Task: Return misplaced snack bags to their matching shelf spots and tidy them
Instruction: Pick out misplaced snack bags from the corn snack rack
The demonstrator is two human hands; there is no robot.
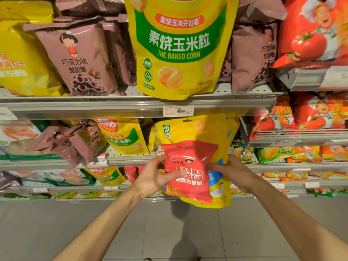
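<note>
Holding two bags at once, you are at the sorting step: a small red snack bag (188,172) lies flat against the front of a larger yellow bag (211,132), and both hang in the air just in front of the middle shelf (131,160), off its front edge and not resting on it. Your left hand (156,176) pinches the red bag's left edge, thumb laid across its printed face and the other fingers tucked behind. Your right hand (232,171) is closed on the right side of the stack, mostly hidden behind the bags, so you cannot tell from here whether it grips the yellow bag alone or both.

The next move, as it looks, is to part the two and send each home. More red packets (131,174) of a similar colour sit on the lower shelf (113,188), below your left hand; whether they are the same product is too small to confirm. Yellow corn bags (124,136) stand on the middle shelf just left of the held stack, and the big yellow corn bag (178,48) on the top shelf (75,106) hangs over that shelf's front edge among brown chocolate-ring bags (79,59), so it looks misplaced too. Peel the red bag away with the left hand while the right keeps the yellow one steady; the glossy film is likely to slide.
</note>
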